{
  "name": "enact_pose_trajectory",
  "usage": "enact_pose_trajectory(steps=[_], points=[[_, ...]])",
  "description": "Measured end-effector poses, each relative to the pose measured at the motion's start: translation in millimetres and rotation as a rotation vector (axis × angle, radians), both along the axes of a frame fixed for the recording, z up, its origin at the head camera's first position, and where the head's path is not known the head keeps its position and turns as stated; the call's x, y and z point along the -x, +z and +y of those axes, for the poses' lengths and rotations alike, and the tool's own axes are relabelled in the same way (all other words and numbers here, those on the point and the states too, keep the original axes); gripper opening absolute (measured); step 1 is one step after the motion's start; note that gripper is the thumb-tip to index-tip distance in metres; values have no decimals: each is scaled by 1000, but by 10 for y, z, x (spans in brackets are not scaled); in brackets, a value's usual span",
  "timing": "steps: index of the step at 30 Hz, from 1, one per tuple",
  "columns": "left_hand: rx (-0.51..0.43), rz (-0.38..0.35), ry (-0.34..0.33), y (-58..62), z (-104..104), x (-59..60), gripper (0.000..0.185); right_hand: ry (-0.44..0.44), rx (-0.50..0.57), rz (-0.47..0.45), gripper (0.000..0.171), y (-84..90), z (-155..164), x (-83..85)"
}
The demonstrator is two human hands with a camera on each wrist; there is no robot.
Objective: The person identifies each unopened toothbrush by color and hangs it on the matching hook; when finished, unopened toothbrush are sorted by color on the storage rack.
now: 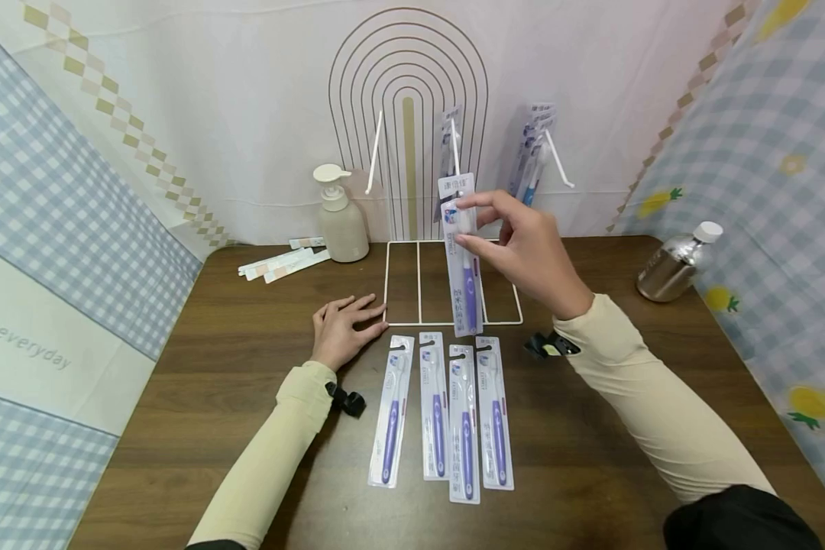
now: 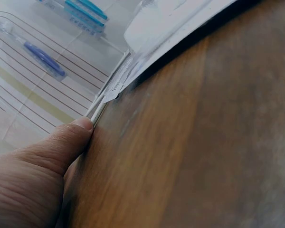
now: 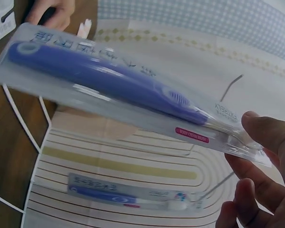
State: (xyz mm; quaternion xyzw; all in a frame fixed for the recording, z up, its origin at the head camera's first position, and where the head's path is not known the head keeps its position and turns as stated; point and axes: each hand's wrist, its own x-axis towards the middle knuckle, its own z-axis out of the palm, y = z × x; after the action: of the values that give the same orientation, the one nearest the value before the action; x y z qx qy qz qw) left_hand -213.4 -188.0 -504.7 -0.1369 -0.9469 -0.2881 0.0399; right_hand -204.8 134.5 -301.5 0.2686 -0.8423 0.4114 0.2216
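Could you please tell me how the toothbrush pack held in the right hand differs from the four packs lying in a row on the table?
The held pack hangs upright in the air, pinched near its top by the right hand; the four packs lie flat on the table, untouched. The held pack is in front of the wire rack, near its middle hook; the four packs lie nearer the person. All hold a purple-handled toothbrush in a clear blister.

the counter (image 1: 591, 428) lies open on its right half up to the steel bottle (image 1: 670, 267). 4 packed toothbrushes (image 1: 447, 416) block the front middle, the white wire rack (image 1: 454, 305) and its hooks (image 1: 557, 160) the back, and the pump bottle (image 1: 340, 218) the back left.
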Motion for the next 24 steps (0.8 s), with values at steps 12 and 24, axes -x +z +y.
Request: enact_pose_trajectory(steps=[12, 24], points=[[-5, 3, 9, -2, 8, -2, 40, -148, 22, -22, 40, -140, -136, 567], [-1, 2, 11, -22, -11, 21, 41, -242, 17, -58, 38, -134, -197, 1100]])
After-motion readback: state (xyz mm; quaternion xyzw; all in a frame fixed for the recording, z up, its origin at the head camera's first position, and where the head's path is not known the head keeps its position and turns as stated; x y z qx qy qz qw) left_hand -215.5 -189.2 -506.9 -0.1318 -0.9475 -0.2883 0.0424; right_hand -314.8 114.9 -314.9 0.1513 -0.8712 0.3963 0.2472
